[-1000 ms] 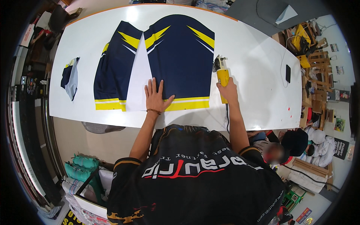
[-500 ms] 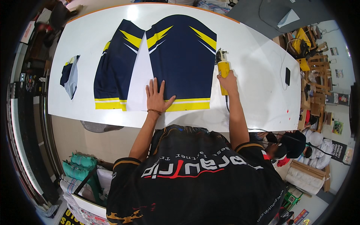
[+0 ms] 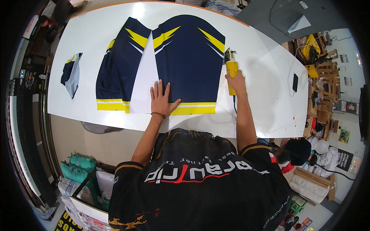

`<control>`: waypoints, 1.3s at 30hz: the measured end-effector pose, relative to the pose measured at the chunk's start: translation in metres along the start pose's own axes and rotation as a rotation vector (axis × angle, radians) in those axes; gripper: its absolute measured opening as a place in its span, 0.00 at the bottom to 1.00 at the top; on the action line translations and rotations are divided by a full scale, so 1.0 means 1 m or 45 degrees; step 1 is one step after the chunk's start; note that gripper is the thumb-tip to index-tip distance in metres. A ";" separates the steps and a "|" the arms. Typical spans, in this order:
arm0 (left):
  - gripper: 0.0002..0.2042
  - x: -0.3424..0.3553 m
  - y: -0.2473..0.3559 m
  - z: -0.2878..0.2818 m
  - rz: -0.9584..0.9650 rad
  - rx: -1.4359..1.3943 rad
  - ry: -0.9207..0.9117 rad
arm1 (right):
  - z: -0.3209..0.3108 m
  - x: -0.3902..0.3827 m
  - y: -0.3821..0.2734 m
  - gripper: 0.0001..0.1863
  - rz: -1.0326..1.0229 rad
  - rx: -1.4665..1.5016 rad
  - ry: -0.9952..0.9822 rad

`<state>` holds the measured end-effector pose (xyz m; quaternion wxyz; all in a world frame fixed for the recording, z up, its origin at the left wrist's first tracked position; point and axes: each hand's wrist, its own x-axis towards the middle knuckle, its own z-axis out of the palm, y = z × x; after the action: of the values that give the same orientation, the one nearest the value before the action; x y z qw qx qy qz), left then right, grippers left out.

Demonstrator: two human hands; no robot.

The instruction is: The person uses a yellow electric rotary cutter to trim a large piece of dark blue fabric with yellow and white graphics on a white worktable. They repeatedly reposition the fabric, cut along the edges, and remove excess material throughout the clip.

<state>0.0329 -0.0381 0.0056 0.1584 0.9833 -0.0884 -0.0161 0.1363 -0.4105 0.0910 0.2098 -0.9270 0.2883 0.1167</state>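
Observation:
A navy fabric panel [image 3: 189, 73] with yellow and white streaks and a yellow bottom band lies flat on the white table. My left hand [image 3: 162, 102] rests on its lower left part, palm down and fingers spread. In my right hand [image 3: 236, 81] is a yellow corded electric fabric cutter [image 3: 232, 68], with my fingers wrapped round its body. The metal head of the cutter stands at the panel's right edge, below the yellow streak; its blade is too small to make out. To the left lie matching navy pieces [image 3: 117, 77], partly folded or overlapping.
A small crumpled heap of fabric scraps [image 3: 71, 77] sits at the table's left. On the right of the white table [image 3: 266, 92] lies a black phone [image 3: 295, 82] with a thin cable. The cutter's cord [image 3: 234, 106] runs toward me. A grey surface [image 3: 262, 17] adjoins at far right.
The whole view has turned slightly. My left hand stays flat on the panel, and the cutter in my right hand remains at about the same place along the right edge.

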 end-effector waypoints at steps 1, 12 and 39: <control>0.47 0.000 0.000 0.000 0.002 0.001 0.004 | 0.000 0.000 0.001 0.39 -0.011 -0.006 -0.004; 0.47 0.000 0.003 -0.009 -0.018 -0.032 -0.033 | -0.005 -0.028 0.021 0.37 -0.037 -0.051 -0.041; 0.48 0.002 0.003 -0.009 -0.034 -0.002 -0.100 | -0.005 0.003 0.008 0.39 -0.030 -0.084 -0.003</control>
<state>0.0347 -0.0385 0.0156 0.1555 0.9828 -0.0815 -0.0567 0.1344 -0.4198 0.0919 0.1806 -0.9367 0.2729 0.1247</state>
